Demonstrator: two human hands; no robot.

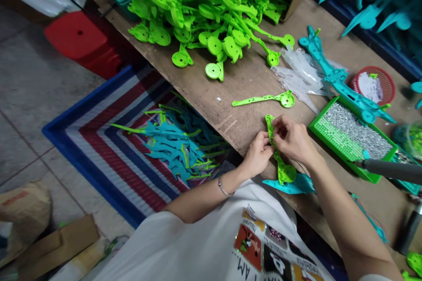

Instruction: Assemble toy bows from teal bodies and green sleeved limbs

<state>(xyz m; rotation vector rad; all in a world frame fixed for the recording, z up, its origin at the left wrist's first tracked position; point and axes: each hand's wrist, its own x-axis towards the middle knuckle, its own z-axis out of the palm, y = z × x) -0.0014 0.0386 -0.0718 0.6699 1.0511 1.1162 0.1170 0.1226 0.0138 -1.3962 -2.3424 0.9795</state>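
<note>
Green plastic dominates your bench: a big heap of lime-green pieces (201, 13) spills across the brown wooden tabletop (231, 96) at twelve o'clock, likely kept there so fresh ones stay within reach. At nine o'clock, below the table edge, a striped blue-rimmed tub (99, 140) holds a pile of teal and green pieces (174, 145), sitting low where things can be dropped from the bench. At three o'clock a green tray (349, 138) filled with small silvery bits sits close by your right forearm, with a teal piece (343, 83) lying across its far corner and a red basket (376, 83) just beyond. One single green piece (263, 99) lies alone at one o'clock from your hands. The green part (278, 158) you are working on is held at the near table edge, its round end resting over another teal piece (290, 184). Your left hand (259, 156) curls against the part's left side, fingers pressed around the stem, wrist bent inward. Your right hand (293, 140) comes over from the other side, fingertips pinching the stem's upper end, forearm angled across the bench.
</note>
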